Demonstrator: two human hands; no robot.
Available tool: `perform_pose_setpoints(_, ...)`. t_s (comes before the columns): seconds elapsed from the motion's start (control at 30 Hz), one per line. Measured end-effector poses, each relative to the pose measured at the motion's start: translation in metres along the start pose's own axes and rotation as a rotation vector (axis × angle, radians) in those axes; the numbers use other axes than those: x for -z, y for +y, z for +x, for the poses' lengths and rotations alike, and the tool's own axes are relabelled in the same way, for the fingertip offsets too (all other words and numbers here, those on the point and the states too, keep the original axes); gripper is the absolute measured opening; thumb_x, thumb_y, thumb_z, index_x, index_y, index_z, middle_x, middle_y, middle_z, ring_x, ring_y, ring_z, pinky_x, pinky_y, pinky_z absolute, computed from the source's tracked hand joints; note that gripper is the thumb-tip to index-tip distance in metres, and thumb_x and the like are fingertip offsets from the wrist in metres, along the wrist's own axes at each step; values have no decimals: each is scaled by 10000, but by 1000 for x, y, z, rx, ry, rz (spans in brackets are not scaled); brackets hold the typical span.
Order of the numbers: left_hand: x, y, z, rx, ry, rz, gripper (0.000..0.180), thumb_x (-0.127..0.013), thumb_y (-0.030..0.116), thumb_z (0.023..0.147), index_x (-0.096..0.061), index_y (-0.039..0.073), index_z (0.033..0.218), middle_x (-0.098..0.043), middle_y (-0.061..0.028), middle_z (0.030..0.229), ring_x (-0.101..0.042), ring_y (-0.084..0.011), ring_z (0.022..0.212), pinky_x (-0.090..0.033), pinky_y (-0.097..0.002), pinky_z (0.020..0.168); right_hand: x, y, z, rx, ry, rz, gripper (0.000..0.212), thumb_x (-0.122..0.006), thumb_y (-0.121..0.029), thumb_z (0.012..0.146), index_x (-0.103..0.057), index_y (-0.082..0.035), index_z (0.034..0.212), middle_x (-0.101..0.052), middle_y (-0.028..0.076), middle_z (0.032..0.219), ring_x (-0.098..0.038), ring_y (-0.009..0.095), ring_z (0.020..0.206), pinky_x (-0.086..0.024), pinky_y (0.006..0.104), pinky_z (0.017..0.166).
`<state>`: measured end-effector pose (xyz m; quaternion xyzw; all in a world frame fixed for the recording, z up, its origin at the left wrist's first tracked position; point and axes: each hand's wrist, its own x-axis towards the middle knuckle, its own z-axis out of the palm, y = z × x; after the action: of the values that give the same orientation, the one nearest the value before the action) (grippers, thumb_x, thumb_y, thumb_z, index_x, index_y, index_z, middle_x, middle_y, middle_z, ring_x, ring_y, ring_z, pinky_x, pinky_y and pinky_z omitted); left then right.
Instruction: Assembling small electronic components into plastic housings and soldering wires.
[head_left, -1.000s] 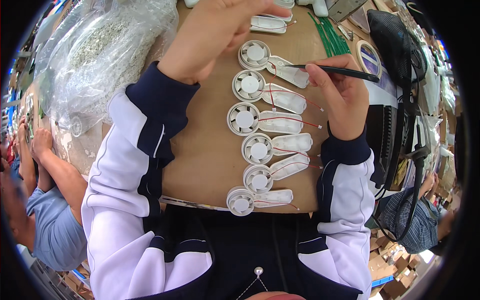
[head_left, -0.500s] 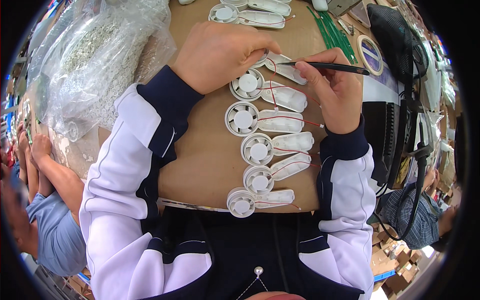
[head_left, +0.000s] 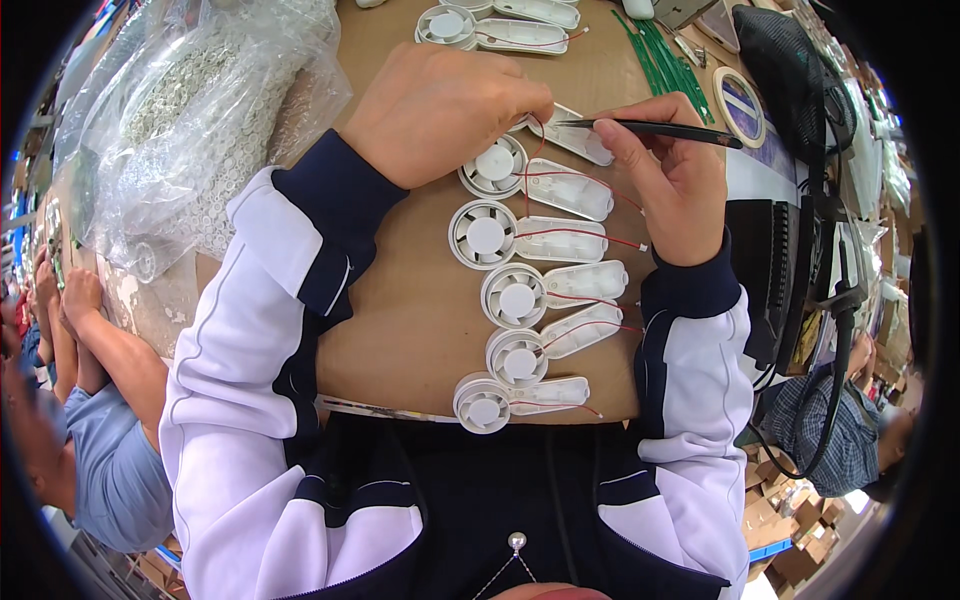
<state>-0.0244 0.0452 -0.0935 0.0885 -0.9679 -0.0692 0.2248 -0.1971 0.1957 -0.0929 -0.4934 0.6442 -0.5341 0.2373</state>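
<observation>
White fan casing (head_left: 586, 146), partly beneath left hand (head_left: 440, 112)

Legible text: none. From where I stand, I can read no word, number or sign on the white fans (head_left: 486, 236), the slim black tool (head_left: 680, 131) or the clear plastic bag (head_left: 215, 130).
</observation>
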Motion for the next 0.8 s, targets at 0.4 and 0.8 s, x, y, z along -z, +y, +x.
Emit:
perform_pose_setpoints(0.4,2,1,2,-15,-39,59,168,-638,61,767,-685,179,877,-630,70,817,-581,-180,647,-438,-293,576,2,3,-1,19,-5,-14,105,-705,-68,857,-628,-5,892,-613,20,761,-548,93,666,-434,195,607)
perform_pose_setpoints(0.8,2,1,2,-20,-31,56,161,-633,59,762,-687,177,857,-623,65,794,-575,-187,640,-436,-299,574,0,0,-3,47,-4,-121,93,-698,-58,849,-617,-19,874,-607,13,707,-534,109,601,-423,223,562)
